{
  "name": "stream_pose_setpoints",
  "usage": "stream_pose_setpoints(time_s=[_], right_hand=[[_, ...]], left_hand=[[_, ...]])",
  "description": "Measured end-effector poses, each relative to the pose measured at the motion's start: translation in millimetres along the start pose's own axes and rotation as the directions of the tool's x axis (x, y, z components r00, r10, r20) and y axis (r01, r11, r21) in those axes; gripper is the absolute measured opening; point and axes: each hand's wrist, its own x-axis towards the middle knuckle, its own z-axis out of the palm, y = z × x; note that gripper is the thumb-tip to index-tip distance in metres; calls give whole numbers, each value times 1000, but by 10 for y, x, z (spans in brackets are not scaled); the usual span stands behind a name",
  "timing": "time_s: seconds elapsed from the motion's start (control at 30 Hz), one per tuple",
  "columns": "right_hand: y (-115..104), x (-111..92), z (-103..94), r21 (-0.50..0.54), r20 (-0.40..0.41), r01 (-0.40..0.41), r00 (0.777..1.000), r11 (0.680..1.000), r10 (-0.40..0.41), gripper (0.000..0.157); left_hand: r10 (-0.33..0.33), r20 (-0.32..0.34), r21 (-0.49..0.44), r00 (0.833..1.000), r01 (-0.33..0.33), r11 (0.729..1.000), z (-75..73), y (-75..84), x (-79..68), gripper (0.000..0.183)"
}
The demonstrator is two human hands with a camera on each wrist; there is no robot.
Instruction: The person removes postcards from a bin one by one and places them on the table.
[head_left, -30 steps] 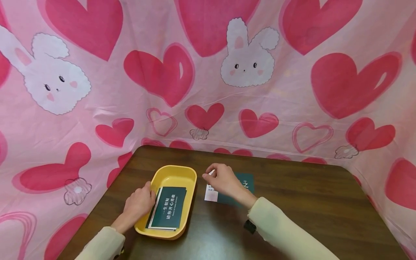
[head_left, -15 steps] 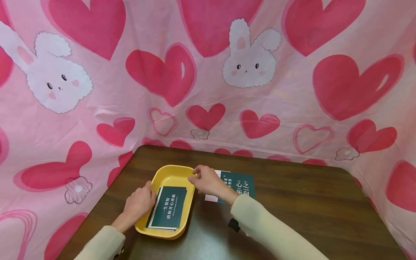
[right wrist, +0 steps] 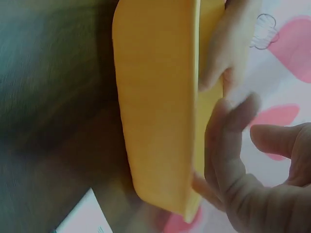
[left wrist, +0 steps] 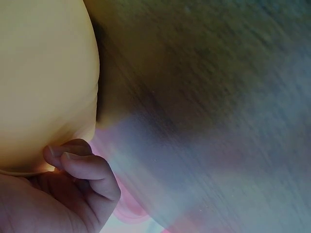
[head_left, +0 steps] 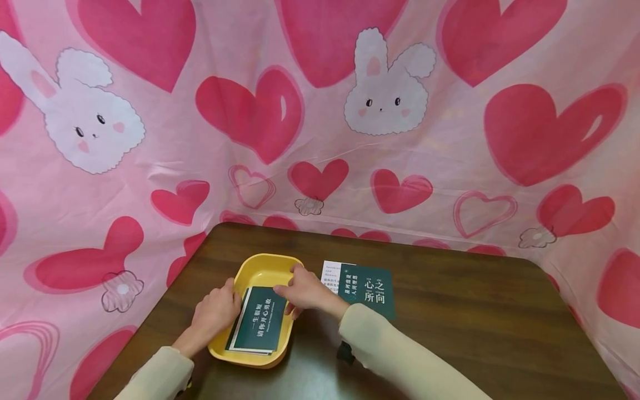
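Observation:
My left hand (head_left: pixel 217 310) grips the left rim of a yellow plastic tray (head_left: pixel 260 261); in the left wrist view its fingers (left wrist: pixel 87 170) curl under the rim against the outer wall. Dark green cards (head_left: pixel 260 319) with white Chinese lettering lie stacked inside the tray, one white card edge showing beneath. My right hand (head_left: pixel 305 289) is over the tray's right rim, fingertips near the stack's upper right corner. In the right wrist view its thumb (right wrist: pixel 274 140) stands apart from the loosely bent fingers (right wrist: pixel 226 155), with nothing between them.
To the right of the tray a green card (head_left: pixel 372 291) and a white printed card (head_left: pixel 330 275) lie overlapping on the dark wooden table (head_left: pixel 475 316). Pink cloth (head_left: pixel 320 139) with hearts and rabbits hangs around the table's back and sides.
From above the loose cards at the right, my right hand has moved left and slightly down to the tray, uncovering those cards. My left hand and the tray stay in place.

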Motion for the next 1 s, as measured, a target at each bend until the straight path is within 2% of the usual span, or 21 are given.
stream_pose_setpoints(time_s=[0.13,0.27,0.4,0.6,0.83,1.0], right_hand=[[25,34,84,118,35,-72,997,990,68,69],[38,89,106,224,82,-135,989,965,119,73],[34,132,149,265,132,-187,979,946,157,80],[-10,139,270,175,138,-218,971,960,196,104],[-24,133,390,54,83,-202,977,978,197,103],[-55,111,433,-12,72,-194,978,981,195,102]], left_hand=[[-4,3,1,1000,4,1000,13,-6,-1,47],[1,-2,8,1000,-1,1000,20,-9,10,46],[12,-8,18,1000,-12,1000,17,-7,23,46],[1,6,0,1000,-1,1000,-5,-4,14,46],[-6,24,-11,1000,6,1000,-10,5,21,46],[-17,29,-1,999,17,1000,-3,-1,23,50]])
